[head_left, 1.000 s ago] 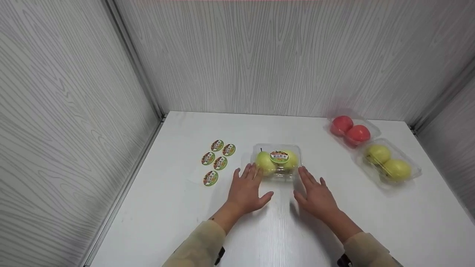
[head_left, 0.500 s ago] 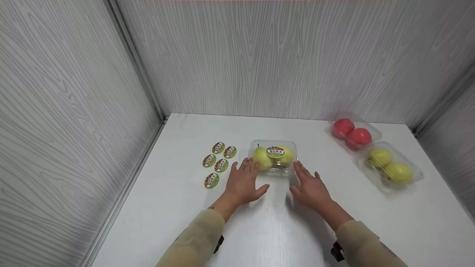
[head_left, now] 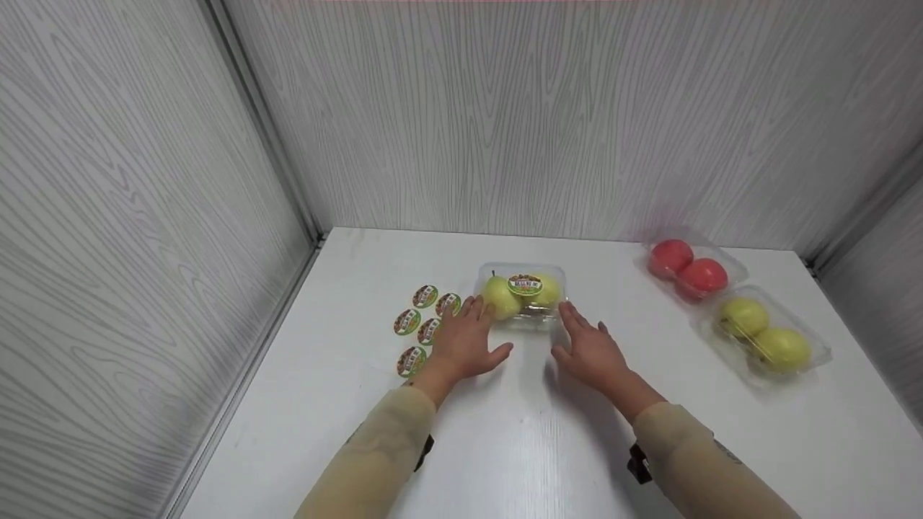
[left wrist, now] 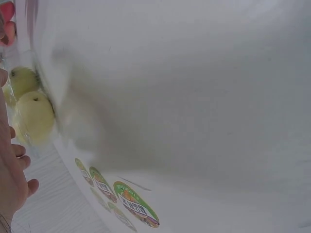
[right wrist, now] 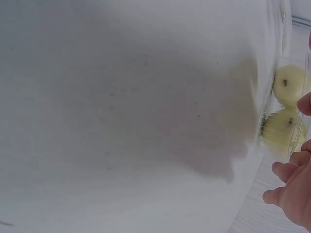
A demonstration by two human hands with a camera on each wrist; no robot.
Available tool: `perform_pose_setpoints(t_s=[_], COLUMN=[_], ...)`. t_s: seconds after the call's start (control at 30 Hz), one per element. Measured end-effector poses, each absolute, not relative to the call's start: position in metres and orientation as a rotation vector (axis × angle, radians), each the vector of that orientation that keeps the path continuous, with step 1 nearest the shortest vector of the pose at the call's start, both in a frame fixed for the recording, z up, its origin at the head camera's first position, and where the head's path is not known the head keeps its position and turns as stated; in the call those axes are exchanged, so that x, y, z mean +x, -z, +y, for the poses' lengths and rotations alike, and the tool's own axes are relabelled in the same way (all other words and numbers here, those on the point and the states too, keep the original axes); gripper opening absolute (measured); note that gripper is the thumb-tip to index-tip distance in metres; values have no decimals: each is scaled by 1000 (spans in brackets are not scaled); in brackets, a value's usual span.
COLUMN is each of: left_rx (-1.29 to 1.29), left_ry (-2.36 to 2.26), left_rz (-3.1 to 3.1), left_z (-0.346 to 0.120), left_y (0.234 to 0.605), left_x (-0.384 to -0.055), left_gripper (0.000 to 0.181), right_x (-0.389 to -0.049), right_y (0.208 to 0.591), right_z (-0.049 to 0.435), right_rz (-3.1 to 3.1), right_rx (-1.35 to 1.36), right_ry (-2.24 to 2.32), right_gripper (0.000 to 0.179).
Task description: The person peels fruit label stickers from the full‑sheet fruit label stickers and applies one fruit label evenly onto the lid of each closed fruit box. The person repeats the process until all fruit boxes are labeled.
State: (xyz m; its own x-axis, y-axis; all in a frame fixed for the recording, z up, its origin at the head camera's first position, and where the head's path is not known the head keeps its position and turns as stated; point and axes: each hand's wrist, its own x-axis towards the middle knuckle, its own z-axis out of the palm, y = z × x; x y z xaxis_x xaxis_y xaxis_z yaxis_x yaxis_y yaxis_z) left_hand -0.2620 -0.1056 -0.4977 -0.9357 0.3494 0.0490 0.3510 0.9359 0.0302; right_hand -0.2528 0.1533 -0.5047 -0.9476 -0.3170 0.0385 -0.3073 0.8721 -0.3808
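Observation:
A clear plastic clamshell box (head_left: 537, 323) stands near the middle of the white table, holding two yellow-green pears (head_left: 501, 298). On its lid is an oval fruit sticker (head_left: 526, 284). My left hand (head_left: 463, 344), fingers straight and thumb spread, has its fingertips at the box's left front corner. At the right front corner, the straight fingers of my right hand (head_left: 593, 355) touch or nearly touch the box's side. Both wrist views show the pears (left wrist: 34, 119) beside the fingers; exact contact is hard to tell.
Several loose oval stickers (head_left: 407, 321) lie left of the box, partly behind my left hand. At the right are a clear box with two red fruits (head_left: 701, 278) and another with two yellow-green pears (head_left: 781, 349). Grey wood-grain walls (head_left: 461, 122) enclose the table.
The box of pears has slid away from me and to the left, with both hands moving along with it. My left hand now covers part of the stickers. The view has shifted slightly.

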Motion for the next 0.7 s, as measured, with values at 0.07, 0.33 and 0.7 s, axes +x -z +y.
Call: perform_pose_setpoints(t_s=[0.07,0.33,0.7], left_rx=[-544,-550,-553], left_ry=[70,97,130], left_rz=[-3036,-3050,-3092], left_z=[-109,-118,-136], left_y=[498,496,495], left_x=[-268,-293,-325], left_gripper=[87,84,82], right_x=[-260,-286,-315], right_y=[504,502,502], right_z=[150,138,118], right_rz=[3010,2987,2960], right_rx=[-502,-469,-458], right_ry=[601,562,587], right_gripper=[81,81,80])
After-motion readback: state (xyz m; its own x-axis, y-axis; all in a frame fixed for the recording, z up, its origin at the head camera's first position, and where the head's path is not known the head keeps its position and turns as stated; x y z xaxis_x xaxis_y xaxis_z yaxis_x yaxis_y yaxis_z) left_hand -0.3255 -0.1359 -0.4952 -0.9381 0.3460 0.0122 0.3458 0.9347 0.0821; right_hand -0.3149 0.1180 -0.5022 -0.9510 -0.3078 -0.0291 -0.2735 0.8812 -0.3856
